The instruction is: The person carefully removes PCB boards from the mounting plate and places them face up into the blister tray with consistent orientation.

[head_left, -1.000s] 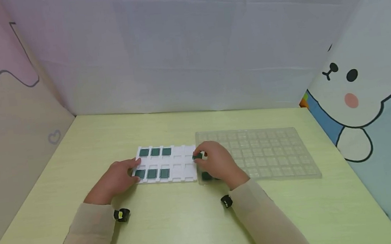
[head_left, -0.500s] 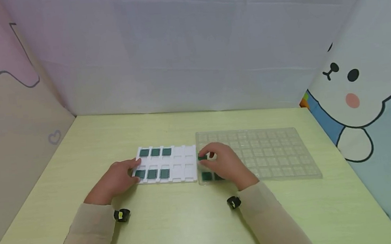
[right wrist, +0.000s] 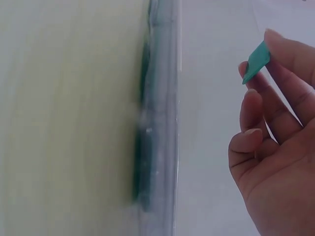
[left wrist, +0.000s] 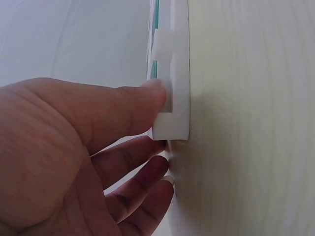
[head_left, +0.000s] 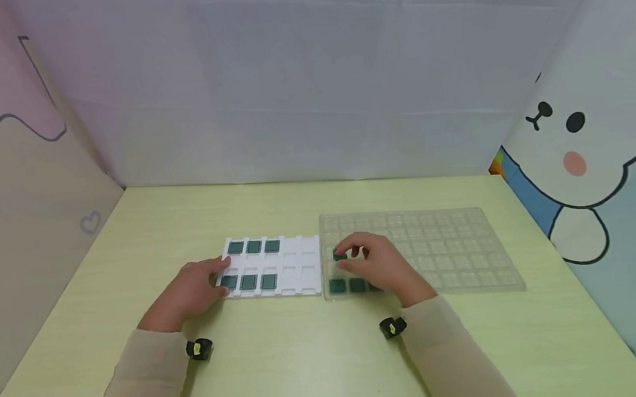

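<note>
My left hand [head_left: 190, 293] grips the left end of a white tray [head_left: 295, 262], with the thumb on its near side edge in the left wrist view. Two rows of green square chips [head_left: 248, 282] lie in the tray's left pockets. Over the left part of a clear plastic tray [head_left: 439, 247], my right hand [head_left: 380, 263] pinches a green chip [right wrist: 257, 63] between thumb and forefinger. That chip is tilted and held clear of the tray in the right wrist view. Several more green chips [head_left: 357, 285] sit in the clear tray's front row, partly hidden by the hand.
Both trays lie side by side on a pale wooden table [head_left: 289, 370]. A white cloth wall [head_left: 307, 96] stands behind the table. At the right hangs a cloth with a cartoon animal [head_left: 576, 165].
My right hand moves rightward from the white tray's right end to above the clear tray, the green chip still pinched. More chips in the front row come into view. My left hand stays put.
</note>
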A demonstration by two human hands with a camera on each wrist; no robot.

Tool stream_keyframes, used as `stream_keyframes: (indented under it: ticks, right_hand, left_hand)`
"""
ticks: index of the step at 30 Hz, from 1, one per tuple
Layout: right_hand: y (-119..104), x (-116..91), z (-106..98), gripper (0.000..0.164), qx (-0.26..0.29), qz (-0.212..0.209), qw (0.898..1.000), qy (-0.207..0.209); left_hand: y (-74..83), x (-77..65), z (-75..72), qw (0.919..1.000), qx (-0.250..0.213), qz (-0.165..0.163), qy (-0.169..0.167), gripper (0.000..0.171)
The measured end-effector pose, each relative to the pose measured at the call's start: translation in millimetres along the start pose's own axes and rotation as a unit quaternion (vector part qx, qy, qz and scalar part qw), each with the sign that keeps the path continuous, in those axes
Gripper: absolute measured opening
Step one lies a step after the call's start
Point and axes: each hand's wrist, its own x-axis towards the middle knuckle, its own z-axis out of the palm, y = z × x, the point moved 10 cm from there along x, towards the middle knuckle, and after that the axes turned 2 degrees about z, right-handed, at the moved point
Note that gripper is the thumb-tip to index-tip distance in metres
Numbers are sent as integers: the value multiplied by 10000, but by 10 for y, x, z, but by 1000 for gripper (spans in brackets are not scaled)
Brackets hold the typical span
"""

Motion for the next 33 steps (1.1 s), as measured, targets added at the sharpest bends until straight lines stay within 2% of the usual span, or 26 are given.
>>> stream_keyframes:
  ticks: [13,26,33]
  right_hand:
    - [41,-33,-100,19,-68,90,9998,-140]
    - [132,-88,-247,16,-166,151,9997,-116]
    - [209,-170,-360,15,-205,105,9997,-81]
  left_hand:
    - [2,-25,-58,9999,-32,-111,-36,62]
    - [38,-17,-125,9999,-58,-67,-53,63]
    - [46,-4,-124,9998,-46,-173,-131,64]
